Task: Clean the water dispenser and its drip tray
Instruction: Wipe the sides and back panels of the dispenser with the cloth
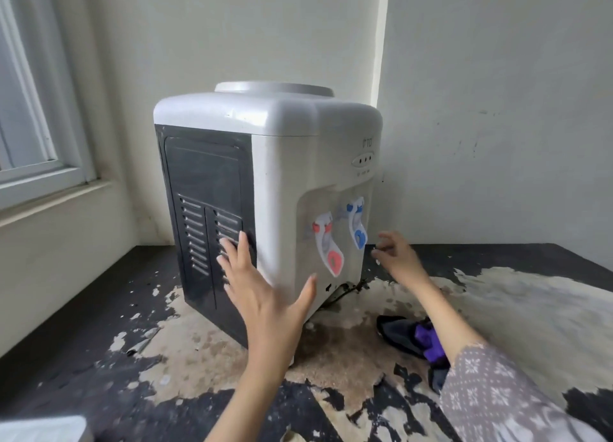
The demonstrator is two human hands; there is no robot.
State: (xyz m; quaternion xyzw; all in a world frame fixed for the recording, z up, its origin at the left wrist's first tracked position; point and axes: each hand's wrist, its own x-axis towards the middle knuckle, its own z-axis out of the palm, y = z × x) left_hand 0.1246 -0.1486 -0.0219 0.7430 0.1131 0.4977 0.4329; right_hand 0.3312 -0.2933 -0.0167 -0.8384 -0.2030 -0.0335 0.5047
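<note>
A white tabletop water dispenser (282, 182) with a black vented side panel stands on a worn black surface. Its front carries a red tap (328, 246) and a blue tap (357, 224). My left hand (262, 289) lies flat with spread fingers on the dispenser's lower left corner, fingers over the vents. My right hand (396, 254) hovers with loosely bent fingers just right of the dispenser's front, holding nothing. A dark grey and purple cloth (414, 337) lies on the surface under my right forearm. No drip tray is visible below the taps.
The black surface (99, 309) is peeling, with large pale patches around the dispenser. Walls close in behind and to the right. A window (30, 109) and sill lie to the left. A white object's corner (43, 428) shows at the bottom left.
</note>
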